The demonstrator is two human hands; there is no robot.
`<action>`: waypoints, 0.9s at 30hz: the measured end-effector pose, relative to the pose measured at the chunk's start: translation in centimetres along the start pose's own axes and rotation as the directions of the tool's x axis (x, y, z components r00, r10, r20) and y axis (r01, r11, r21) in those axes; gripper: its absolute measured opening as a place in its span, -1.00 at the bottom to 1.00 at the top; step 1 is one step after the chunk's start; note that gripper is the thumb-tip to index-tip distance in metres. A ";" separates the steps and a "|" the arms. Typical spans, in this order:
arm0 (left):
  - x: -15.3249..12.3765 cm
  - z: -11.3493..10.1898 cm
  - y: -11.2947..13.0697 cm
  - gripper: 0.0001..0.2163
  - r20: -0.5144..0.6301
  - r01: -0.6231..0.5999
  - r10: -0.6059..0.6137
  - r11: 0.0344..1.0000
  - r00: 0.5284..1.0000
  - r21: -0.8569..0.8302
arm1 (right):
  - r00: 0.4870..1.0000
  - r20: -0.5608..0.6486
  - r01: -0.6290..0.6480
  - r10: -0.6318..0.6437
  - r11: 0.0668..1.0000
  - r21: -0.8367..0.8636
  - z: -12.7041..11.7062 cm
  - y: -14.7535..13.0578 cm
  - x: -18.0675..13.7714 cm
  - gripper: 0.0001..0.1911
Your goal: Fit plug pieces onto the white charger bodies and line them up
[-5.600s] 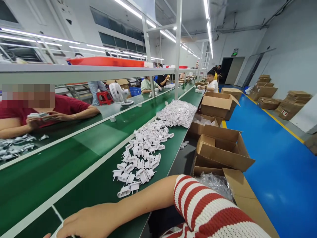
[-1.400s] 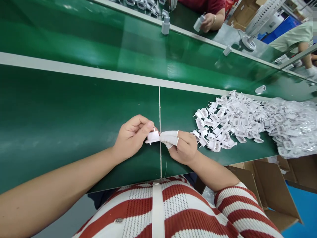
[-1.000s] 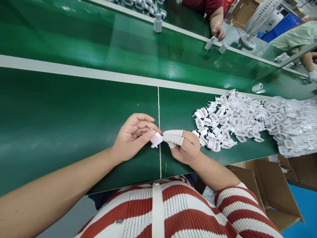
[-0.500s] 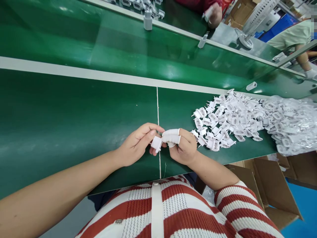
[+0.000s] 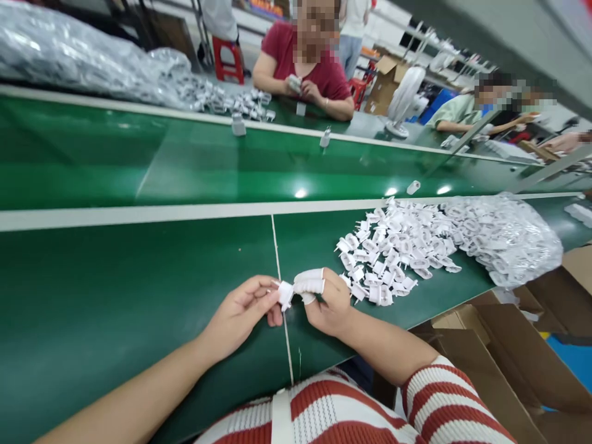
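Observation:
A small white plug housing (image 5: 285, 295) is held over the green work surface (image 5: 139, 296), above a thin white line. Thumb and fingers of my left hand (image 5: 243, 317) pinch it from the left. My right hand (image 5: 330, 305) wears white finger covers on the thumb and first fingers. Those covered fingertips are closed together at the housing's right side and seem to grip its edge. Just beyond my right hand lies a loose pile of similar white plug housings (image 5: 400, 250), many with pins showing.
A clear plastic bag (image 5: 522, 237) full of housings adjoins the pile's right. Past a pale rail runs a green belt (image 5: 194, 163) carrying spaced white adapters (image 5: 413, 187). Across it sits a co-worker (image 5: 305, 68) holding a part. Open cardboard boxes (image 5: 494, 351) stand below the right edge.
The head view has tilted up, bringing the co-workers and far bench into sight. Both hands stay together at the plug housing, which is turned slightly.

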State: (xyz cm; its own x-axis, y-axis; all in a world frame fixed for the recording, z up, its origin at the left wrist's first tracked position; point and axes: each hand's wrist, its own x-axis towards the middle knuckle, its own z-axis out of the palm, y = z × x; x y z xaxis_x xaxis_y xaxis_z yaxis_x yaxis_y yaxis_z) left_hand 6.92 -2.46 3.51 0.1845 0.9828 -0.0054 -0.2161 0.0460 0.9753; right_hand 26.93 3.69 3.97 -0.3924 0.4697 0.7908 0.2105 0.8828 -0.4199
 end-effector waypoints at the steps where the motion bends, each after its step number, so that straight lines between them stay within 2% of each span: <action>1: 0.1 0.0 -0.1 -0.73 -0.009 0.004 -0.004 0.999 1.000 0.039 | 1.000 -0.011 -0.009 0.009 1.000 0.006 0.1 0.1 0.0 -0.77; 5: 0.5 -0.2 -1.0 -0.72 -0.143 -0.027 0.049 0.988 0.989 0.153 | 0.991 0.035 -0.132 0.129 0.987 0.091 0.1 0.3 0.0 -0.79; 9: 0.5 -0.5 -1.8 -0.66 -0.233 -0.045 0.106 0.966 0.967 0.256 | 0.937 0.165 -0.338 0.309 0.921 0.192 0.3 0.4 -0.4 -0.74; 11: 0.4 -0.6 -2.0 -0.67 -0.248 -0.065 0.146 0.950 0.958 0.305 | 0.914 0.221 -0.388 0.341 0.893 0.228 0.5 0.6 -0.6 -0.71; 16: 0.1 -0.8 -1.7 -0.73 -0.279 -0.142 0.266 0.907 0.923 0.396 | 0.919 0.241 -0.366 0.311 0.900 0.238 1.4 1.1 -0.8 -0.81; 21: 0.0 -1.5 -2.3 -0.72 -0.304 -0.130 0.301 0.870 0.904 0.476 | 0.890 0.270 -0.431 0.369 0.873 0.230 1.9 1.7 -1.3 -0.71; 23: -0.1 -2.0 -2.8 -0.74 -0.286 -0.125 0.323 0.830 0.902 0.543 | 0.881 0.320 -0.418 0.349 0.891 0.179 2.0 2.1 -1.6 -0.68; 27: -0.3 -2.6 -3.2 -0.74 -0.177 -0.169 0.393 0.700 0.902 0.694 | 0.855 0.414 -0.358 0.311 0.933 0.038 2.1 2.5 -1.8 -0.73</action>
State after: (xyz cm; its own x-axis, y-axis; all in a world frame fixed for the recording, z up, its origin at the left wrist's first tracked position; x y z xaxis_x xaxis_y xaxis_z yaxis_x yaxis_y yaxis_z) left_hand 5.03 -2.47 -0.24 -0.0880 0.9364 0.3398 0.4824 -0.2584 0.8369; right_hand 26.32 5.09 0.56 -0.6413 0.6768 0.3615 0.3023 0.6559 -0.6917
